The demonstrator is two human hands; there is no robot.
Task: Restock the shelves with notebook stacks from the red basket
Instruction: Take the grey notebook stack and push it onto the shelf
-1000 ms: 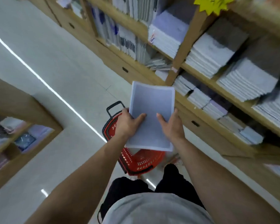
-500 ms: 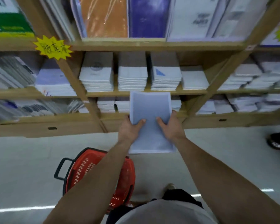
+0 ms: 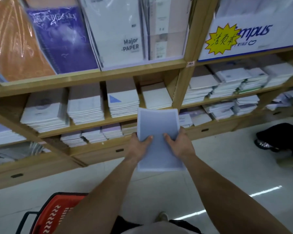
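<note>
Presently both hands, left point(image 3: 139, 146) and right point(image 3: 179, 144), grasp a blue notebook stack point(image 3: 159, 137) by its near side edges, held before the shelves point(image 3: 98, 76). It looks thin and probably flexes, so supporting underneath seems wise.

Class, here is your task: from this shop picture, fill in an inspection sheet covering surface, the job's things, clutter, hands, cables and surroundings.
Surface: pale glossy floor with light reflections on it.
Job's things: notebook stack held up in front of the wooden shelves; red basket on the floor at lower left, contents hidden.
Clutter: nothing seen.
Hands: left hand and right hand grip the stack's sides, thumbs on top.
Cables: nothing seen.
Surroundings: shelves filled with paper stacks; yellow star label on an upright; another person's shoe at right.
</note>
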